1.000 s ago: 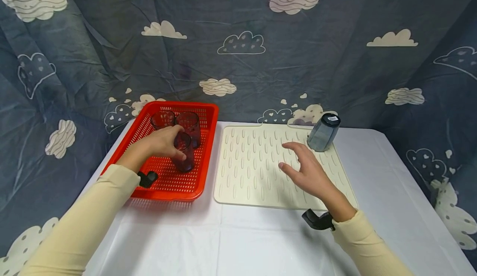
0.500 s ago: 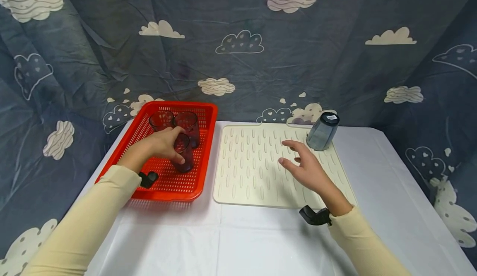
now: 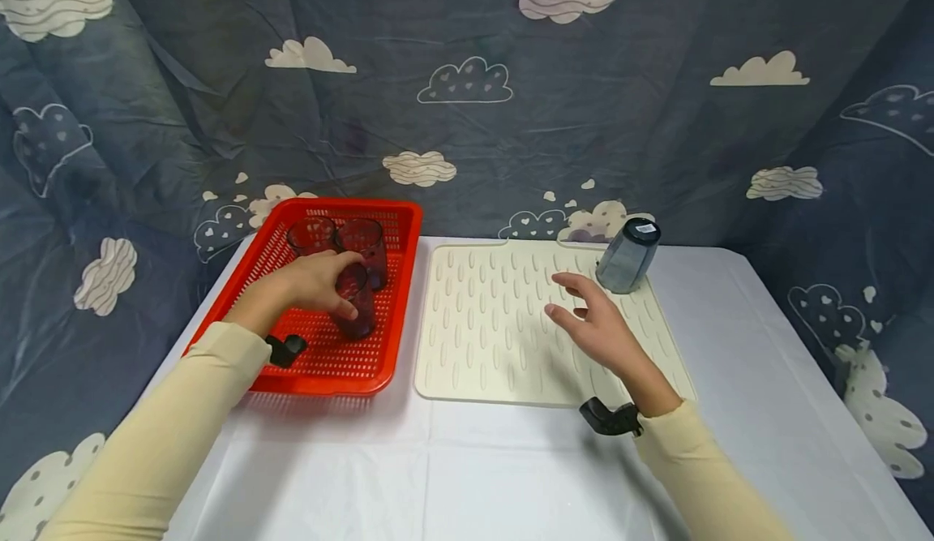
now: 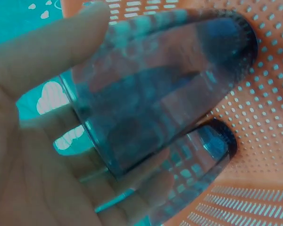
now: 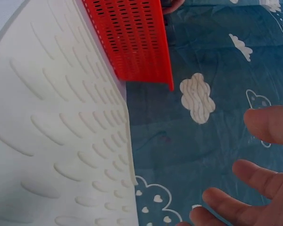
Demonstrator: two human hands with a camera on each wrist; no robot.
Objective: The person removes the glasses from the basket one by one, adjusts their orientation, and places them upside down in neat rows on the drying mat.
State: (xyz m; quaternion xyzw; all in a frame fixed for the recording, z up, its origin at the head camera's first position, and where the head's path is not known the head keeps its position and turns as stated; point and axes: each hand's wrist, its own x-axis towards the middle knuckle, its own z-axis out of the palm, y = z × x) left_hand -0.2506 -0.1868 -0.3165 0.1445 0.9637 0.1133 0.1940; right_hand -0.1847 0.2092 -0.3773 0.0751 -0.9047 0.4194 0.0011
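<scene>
Left hand is wrapped round the near dark tumbler, fingers curled on its side; the glass stands upright, long axis vertical, in the red basket. Two more tumblers stand just behind it. Right hand hovers with fingers spread and loose, holding nothing, over the cream drying mat beside the basket. Past its fingertips, an upturned grey glass sits at the mat's far corner, nearer the right hand.

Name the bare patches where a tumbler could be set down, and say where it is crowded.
Free: the cream mat between the red basket and right hand; the white cloth in front. Crowded: the basket's far end, tumblers by the left hand.
</scene>
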